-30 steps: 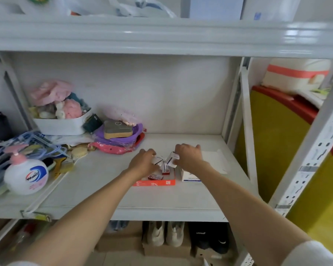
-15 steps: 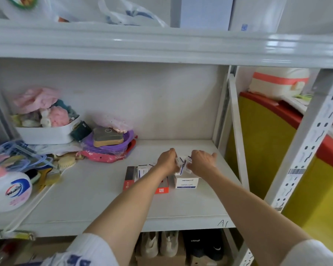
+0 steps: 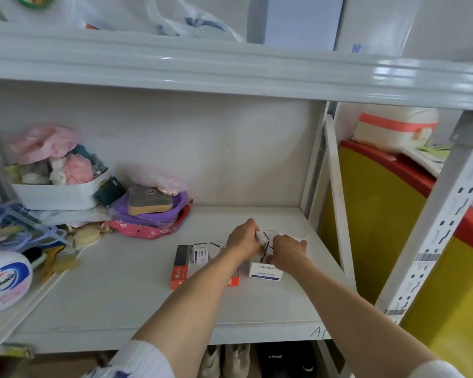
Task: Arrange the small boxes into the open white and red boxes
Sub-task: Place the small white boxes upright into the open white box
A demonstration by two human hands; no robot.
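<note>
In the head view, right of the frame's centre, the left hand [image 3: 243, 240] and the right hand [image 3: 287, 251] meet over the open white box [image 3: 265, 272]. Both are closed on a few small boxes [image 3: 264, 240] between them — probably squared together so they drop in as one stack. This stack sits directly above the white box. Left of it, the red box [image 3: 179, 270] already holds other small boxes upright.

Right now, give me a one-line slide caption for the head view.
Both hands, left hand and right hand, hold small boxes above the open white box beside the red box.
</note>
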